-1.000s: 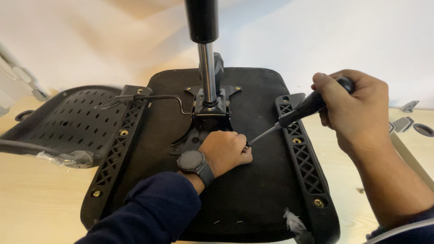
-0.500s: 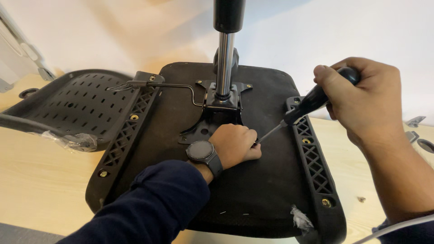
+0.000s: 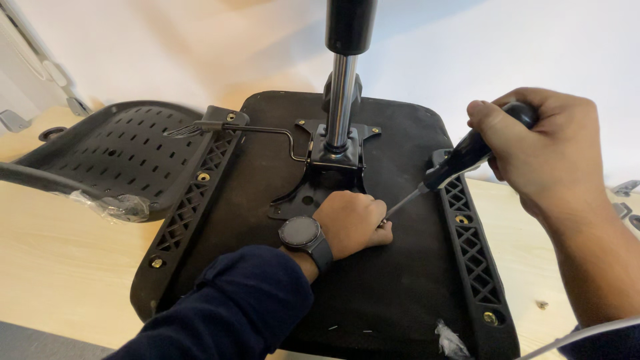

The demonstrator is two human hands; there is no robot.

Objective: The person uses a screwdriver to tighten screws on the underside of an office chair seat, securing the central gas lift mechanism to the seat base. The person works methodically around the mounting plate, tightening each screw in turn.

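Observation:
An upturned black chair seat [image 3: 400,280] lies on the wooden table, its metal mechanism plate [image 3: 333,163] and gas cylinder [image 3: 341,100] standing up in the middle. My right hand [image 3: 540,150] grips the black handle of a screwdriver [image 3: 460,160], whose shaft slants down-left to a point beside the plate. My left hand [image 3: 353,223], with a dark watch [image 3: 301,233] on the wrist, rests fisted on the seat, its fingertips pinched at the screwdriver's tip. Whatever small piece sits there is hidden by the fingers.
A perforated black chair back [image 3: 113,157] with plastic wrap lies at the left, touching the seat. Black armrest brackets [image 3: 477,267] with brass bolts run along both seat sides. A thin lever rod [image 3: 267,130] sticks out left of the plate. Small metal parts [image 3: 627,193] lie at the right edge.
The view has shifted closer. My right hand has kept the screwdriver angled at the same spot, and my left hand has stayed pinched at its tip.

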